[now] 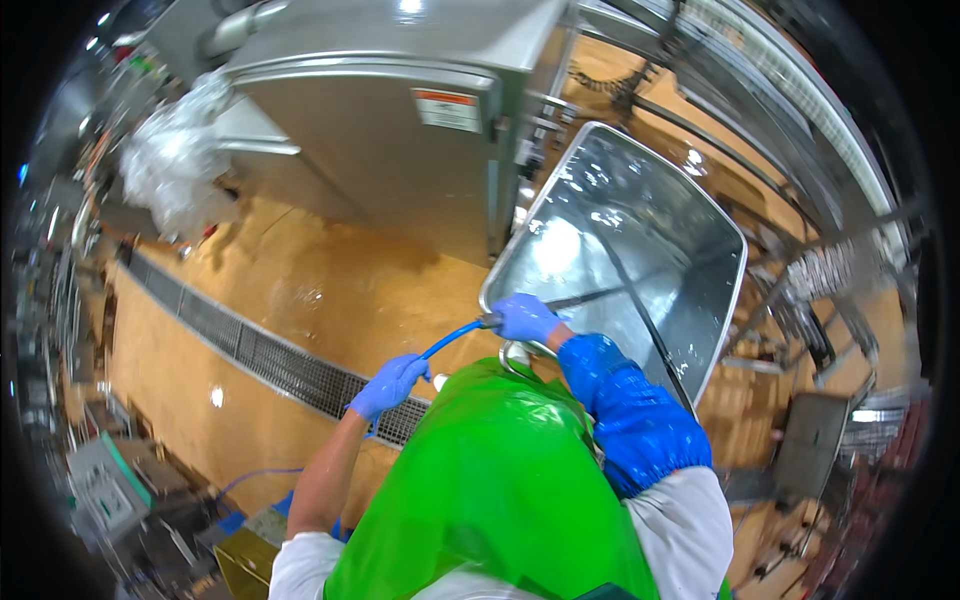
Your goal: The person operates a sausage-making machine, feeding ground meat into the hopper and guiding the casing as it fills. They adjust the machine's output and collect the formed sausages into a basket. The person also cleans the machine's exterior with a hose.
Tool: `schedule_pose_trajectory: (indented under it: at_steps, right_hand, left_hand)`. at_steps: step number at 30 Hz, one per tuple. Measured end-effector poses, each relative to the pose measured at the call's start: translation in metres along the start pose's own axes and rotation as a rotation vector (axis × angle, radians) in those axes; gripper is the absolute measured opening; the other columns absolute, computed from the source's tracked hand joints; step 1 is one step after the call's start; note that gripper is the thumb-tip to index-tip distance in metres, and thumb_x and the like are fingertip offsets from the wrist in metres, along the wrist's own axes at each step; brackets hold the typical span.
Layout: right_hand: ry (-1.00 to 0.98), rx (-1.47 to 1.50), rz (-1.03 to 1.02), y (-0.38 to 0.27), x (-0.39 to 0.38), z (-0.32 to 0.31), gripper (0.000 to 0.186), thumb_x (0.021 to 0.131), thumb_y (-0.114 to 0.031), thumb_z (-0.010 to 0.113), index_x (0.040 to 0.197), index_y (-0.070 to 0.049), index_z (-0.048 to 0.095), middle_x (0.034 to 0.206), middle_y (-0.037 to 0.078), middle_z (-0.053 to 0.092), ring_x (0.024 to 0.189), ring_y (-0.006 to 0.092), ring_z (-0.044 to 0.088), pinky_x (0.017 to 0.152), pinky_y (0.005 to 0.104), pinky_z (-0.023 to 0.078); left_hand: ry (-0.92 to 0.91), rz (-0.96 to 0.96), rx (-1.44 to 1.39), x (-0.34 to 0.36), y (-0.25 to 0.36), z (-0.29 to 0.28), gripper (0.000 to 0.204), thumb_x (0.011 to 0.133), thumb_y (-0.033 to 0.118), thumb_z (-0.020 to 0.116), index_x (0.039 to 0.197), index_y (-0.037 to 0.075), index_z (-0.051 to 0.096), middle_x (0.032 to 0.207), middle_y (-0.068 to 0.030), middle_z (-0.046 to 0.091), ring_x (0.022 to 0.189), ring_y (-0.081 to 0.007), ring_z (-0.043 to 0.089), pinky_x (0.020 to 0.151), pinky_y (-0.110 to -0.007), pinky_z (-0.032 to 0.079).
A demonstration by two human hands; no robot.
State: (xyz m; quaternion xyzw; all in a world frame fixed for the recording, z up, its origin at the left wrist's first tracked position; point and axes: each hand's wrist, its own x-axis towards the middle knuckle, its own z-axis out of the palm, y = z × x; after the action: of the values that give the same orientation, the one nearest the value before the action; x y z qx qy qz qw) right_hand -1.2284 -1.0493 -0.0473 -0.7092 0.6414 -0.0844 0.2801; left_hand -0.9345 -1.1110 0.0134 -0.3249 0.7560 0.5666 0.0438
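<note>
My left hand [390, 384], in a purple glove, is closed around a thin blue hose [450, 335] at the lower middle. My right hand [528, 319], also gloved, with a blue sleeve over the forearm, grips the hose's metal fitting [491, 321] at the near-left corner of a large steel tub [612, 250]. Whether it also touches the rim I cannot tell. Dark rods or straight lines cross the tub's shiny interior. A green apron [480, 470] covers my body below my hands.
A steel cabinet [380, 160] stands ahead, with crumpled clear plastic [175, 150] at its left. A grated drain [240, 330] runs across the orange floor [300, 280]. Metal frames [810, 290] crowd the right. A grey control box [105, 475] sits at the lower left.
</note>
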Motion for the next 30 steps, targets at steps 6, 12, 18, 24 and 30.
schedule_pose_trajectory:
  at_steps: [6, 12, 18, 24, 30]
  right_hand:
    - [-0.169, 0.044, -0.032, -0.028, 0.007, 0.01, 0.023, 0.068, -0.032, 0.062, 0.079, -0.012, 0.064, 0.076, 0.013, 0.063, 0.075, 0.033, 0.061, 0.066, 0.0433, 0.049]
    - [0.423, 0.18, 0.301, 0.012, -0.027, 0.022, 0.039, 0.062, -0.031, 0.07, 0.092, -0.009, 0.057, 0.092, 0.016, 0.056, 0.089, 0.0339, 0.056, 0.075, 0.0455, 0.046]
    - [0.151, 0.331, 1.079, 0.103, -0.067, 0.098, 0.059, 0.065, -0.035, 0.07, 0.115, -0.008, 0.053, 0.115, 0.016, 0.052, 0.103, 0.0343, 0.054, 0.09, 0.0416, 0.044]
    - [0.123, 0.195, 0.895, 0.181, -0.025, 0.228, 0.052, 0.074, -0.037, 0.061, 0.116, -0.006, 0.054, 0.113, 0.016, 0.056, 0.111, 0.0321, 0.051, 0.093, 0.0429, 0.042]
    - [0.204, 0.63, 0.901, 0.174, -0.038, 0.199, 0.031, 0.082, -0.031, 0.052, 0.101, -0.01, 0.061, 0.102, 0.02, 0.059, 0.096, 0.0369, 0.056, 0.082, 0.0449, 0.045]
  left_hand:
    - [0.023, -0.115, 0.414, 0.049, 0.049, 0.009, 0.051, 0.087, 0.045, 0.05, 0.117, 0.004, 0.051, 0.08, -0.0194, 0.062, 0.075, -0.0367, 0.059, 0.066, -0.043, 0.045]
    - [-0.041, -0.097, 0.416, 0.064, 0.046, 0.012, 0.066, 0.078, 0.052, 0.059, 0.121, 0.005, 0.046, 0.09, -0.0204, 0.061, 0.082, -0.038, 0.059, 0.069, -0.044, 0.047]
    - [0.05, -0.084, 0.726, 0.099, 0.024, 0.06, 0.048, 0.075, 0.045, 0.065, 0.097, 0.004, 0.052, 0.086, -0.0183, 0.06, 0.082, -0.0363, 0.059, 0.068, -0.044, 0.047]
    - [-0.12, -0.175, 0.755, 0.122, 0.035, 0.079, 0.045, 0.085, 0.046, 0.052, 0.089, 0.001, 0.056, 0.074, -0.0241, 0.059, 0.072, -0.0412, 0.056, 0.064, -0.047, 0.045]
    - [-0.414, -0.618, 0.172, 0.111, 0.047, 0.043, 0.046, 0.088, 0.045, 0.049, 0.077, 0.002, 0.059, 0.065, -0.0132, 0.059, 0.055, -0.0258, 0.058, 0.053, -0.035, 0.046]
